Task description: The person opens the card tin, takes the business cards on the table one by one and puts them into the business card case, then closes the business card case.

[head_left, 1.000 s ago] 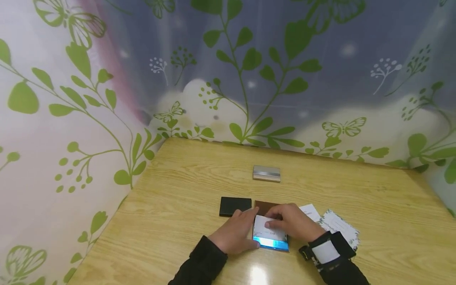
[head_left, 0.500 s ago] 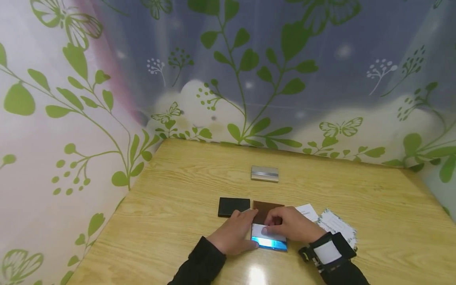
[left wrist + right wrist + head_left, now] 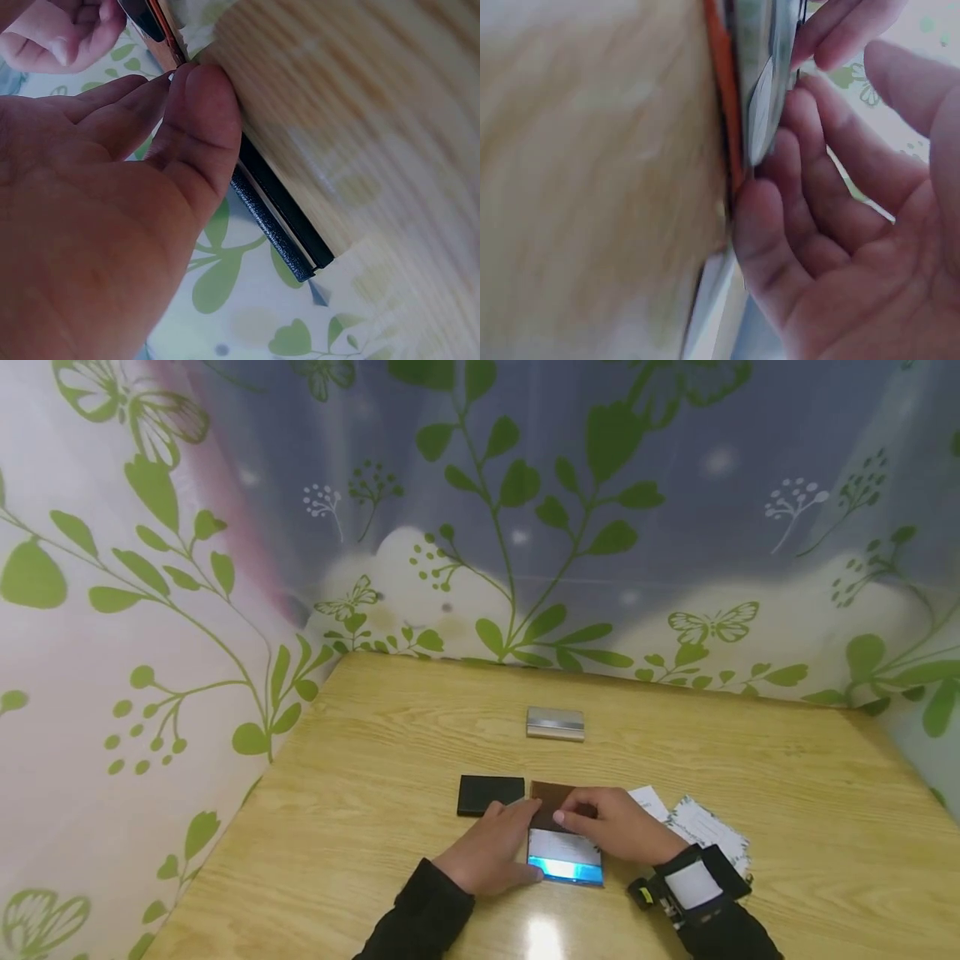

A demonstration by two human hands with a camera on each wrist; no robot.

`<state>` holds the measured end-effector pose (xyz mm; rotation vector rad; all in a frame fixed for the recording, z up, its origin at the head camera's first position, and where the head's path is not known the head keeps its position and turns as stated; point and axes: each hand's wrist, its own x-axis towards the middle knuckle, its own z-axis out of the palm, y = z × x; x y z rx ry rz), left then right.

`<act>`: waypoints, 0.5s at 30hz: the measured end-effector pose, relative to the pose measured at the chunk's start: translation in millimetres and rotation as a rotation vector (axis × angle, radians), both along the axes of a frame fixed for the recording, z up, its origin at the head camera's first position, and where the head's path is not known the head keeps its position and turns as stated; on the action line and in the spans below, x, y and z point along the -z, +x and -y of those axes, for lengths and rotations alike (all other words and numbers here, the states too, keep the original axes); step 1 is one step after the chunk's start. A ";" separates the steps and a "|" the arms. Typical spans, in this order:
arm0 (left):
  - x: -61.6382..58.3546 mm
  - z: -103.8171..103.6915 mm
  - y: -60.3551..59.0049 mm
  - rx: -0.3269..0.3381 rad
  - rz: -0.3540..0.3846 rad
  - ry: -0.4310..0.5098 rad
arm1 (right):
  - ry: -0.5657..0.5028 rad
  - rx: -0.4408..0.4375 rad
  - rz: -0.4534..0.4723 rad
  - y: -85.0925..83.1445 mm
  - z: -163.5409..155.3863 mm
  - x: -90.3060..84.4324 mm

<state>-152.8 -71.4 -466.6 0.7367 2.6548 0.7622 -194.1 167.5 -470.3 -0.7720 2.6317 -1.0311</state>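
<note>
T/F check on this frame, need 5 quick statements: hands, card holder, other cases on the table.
1. Both hands rest on the open card holder. True: left hand, right hand.
2. The silver case lies beyond the hands, untouched. True.
3. The black case sits right of the brown one. False: it lies left of the brown case.
4. Loose cards lie left of the left hand. False: they lie by the right wrist.
5. The table is glass. False: light wood grain.
</note>
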 end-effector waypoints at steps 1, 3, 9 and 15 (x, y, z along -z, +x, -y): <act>0.5 0.3 0.1 0.000 -0.001 0.002 | 0.010 0.026 -0.019 -0.2 -0.3 -0.4; 1.3 1.1 0.1 -0.001 -0.001 0.004 | 0.057 0.093 -0.076 -1.0 -1.5 -1.6; 2.5 1.9 0.8 -0.002 0.001 0.015 | 0.253 0.293 -0.175 -2.1 -16.4 -6.0; 1.9 2.1 1.0 0.010 -0.008 0.008 | 0.347 0.340 -0.082 1.5 -47.4 -22.8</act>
